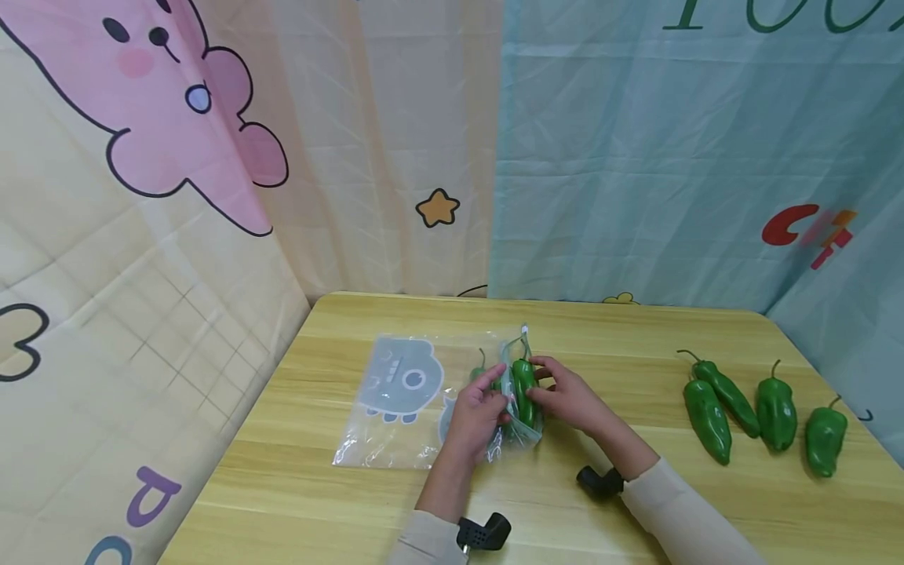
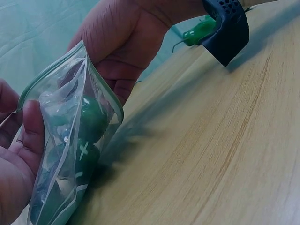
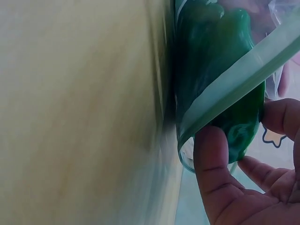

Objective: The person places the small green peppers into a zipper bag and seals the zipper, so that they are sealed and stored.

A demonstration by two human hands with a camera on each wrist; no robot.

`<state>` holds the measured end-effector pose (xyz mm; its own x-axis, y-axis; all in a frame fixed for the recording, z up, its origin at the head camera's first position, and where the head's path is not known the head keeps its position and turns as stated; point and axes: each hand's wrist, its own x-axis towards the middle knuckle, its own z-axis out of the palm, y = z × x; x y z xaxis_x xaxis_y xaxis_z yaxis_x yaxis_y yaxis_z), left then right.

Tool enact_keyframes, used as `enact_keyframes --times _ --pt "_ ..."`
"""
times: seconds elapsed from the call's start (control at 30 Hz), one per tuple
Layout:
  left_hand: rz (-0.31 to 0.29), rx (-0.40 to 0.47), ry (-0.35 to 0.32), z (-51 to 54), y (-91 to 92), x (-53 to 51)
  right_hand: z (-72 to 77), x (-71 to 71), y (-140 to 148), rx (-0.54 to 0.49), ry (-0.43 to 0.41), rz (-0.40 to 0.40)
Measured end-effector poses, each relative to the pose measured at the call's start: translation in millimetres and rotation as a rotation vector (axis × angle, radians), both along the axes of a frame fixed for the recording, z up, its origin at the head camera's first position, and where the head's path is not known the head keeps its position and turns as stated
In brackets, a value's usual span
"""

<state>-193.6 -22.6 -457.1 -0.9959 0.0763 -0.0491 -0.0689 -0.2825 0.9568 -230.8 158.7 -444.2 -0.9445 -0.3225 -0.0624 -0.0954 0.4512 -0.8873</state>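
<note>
A clear zip bag with a grey cartoon print lies on the table, its mouth raised at the right end. A green pepper is in the bag's mouth, and another shows through the plastic. My left hand grips the bag's edge; in the left wrist view that hand pinches the plastic beside the opening. From the right, my right hand holds the pepper at the mouth. The right wrist view shows this hand with thumb and fingers around the pepper, across the bag's green rim.
Several green peppers lie at the right of the wooden table. Printed curtains hang behind it and at the sides. A black wrist camera sits on the left wrist, another on the right.
</note>
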Motion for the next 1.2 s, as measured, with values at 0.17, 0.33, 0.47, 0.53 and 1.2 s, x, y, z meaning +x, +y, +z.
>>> enact_keyframes --times 0.17,0.33,0.47,0.53,1.2 --pt "-0.001 -0.004 0.005 -1.3 0.4 -0.6 -0.1 -0.7 0.6 0.019 0.013 -0.007" --pt "-0.006 -0.002 -0.004 -0.1 -0.1 0.1 -1.3 -2.0 -0.6 0.018 0.008 -0.032" --pt "-0.008 0.002 -0.001 -0.9 0.1 0.1 -1.9 -3.1 -1.0 0.005 0.0 -0.033" --pt "-0.01 0.005 -0.003 -0.7 0.2 -0.1 -1.9 -3.5 -1.3 0.006 0.003 -0.041" --pt "-0.018 0.011 -0.004 -1.6 -0.5 -0.8 -4.7 -5.8 -7.2 0.033 0.04 -0.083"
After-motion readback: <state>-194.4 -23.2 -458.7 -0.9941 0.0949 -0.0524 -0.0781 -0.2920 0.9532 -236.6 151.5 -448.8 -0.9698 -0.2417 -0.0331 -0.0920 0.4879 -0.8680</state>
